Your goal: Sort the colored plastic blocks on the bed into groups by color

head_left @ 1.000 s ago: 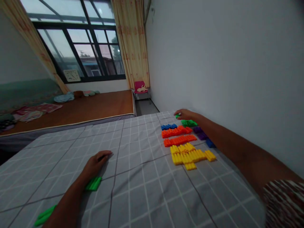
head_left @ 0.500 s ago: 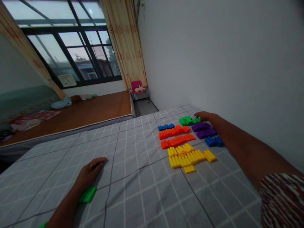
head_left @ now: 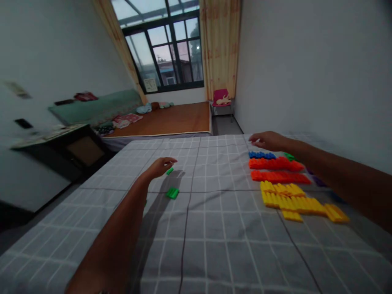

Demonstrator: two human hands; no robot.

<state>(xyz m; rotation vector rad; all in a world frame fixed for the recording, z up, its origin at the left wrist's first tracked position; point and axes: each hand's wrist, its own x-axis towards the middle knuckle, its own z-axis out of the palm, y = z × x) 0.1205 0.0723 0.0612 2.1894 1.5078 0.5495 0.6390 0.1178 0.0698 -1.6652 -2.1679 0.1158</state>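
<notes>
My left hand [head_left: 159, 167] is raised above the grey checked bedsheet [head_left: 214, 245] and pinches a small green block [head_left: 169, 171]. Another green block [head_left: 172, 192] lies on the sheet just below it. My right hand [head_left: 266, 141] hovers palm down, fingers loosely extended, above the far end of the sorted rows. Under it lie blue blocks [head_left: 261, 155], two orange rows [head_left: 277, 164], yellow rows [head_left: 294, 201] and a few green blocks [head_left: 289, 157] partly hidden by my forearm. Purple blocks are mostly covered by my right arm.
A white wall runs along the right of the bed. Beyond the bed's far edge lie a wooden platform [head_left: 171, 120], a pink chair [head_left: 222, 99] and a window with curtains. A dark cabinet [head_left: 76, 149] stands at the left.
My view has swung left. My left hand lifted off the sheet with a green block. My right hand left the green pile and moved left, above the blue row.
</notes>
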